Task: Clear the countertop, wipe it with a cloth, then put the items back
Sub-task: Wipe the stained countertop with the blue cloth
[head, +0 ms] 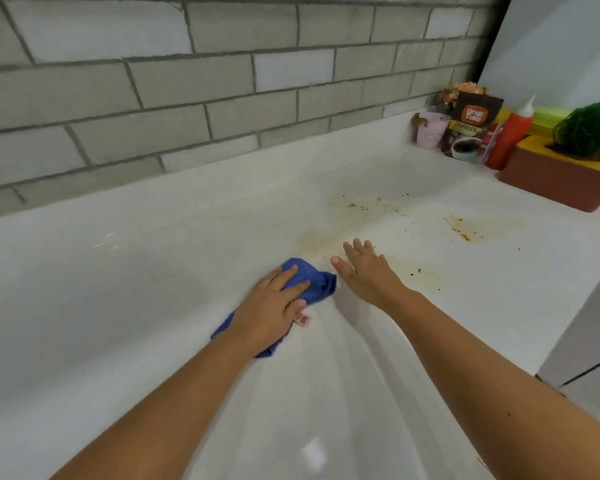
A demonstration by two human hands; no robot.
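The blue cloth [312,282] lies on the white counter [136,271], in the middle, a bit to the near side. The left hand [274,306] lies flat on top of it with straight fingers and presses it down. The cloth is bunched up. Its long way runs from near left to far right, and its far end pokes out past the fingertips.

The right hand [364,268] is just beside the cloth on the right, with flat, spread fingers, and holds nothing. I cannot tell if it touches the counter.

The brown stains [478,228] are to the right of the cloth and a little farther away. One stain starts right at the far end of the cloth. The right hand is nearer the stains, but the left hand has the cloth. So I think the cloth must slide to the right and away.
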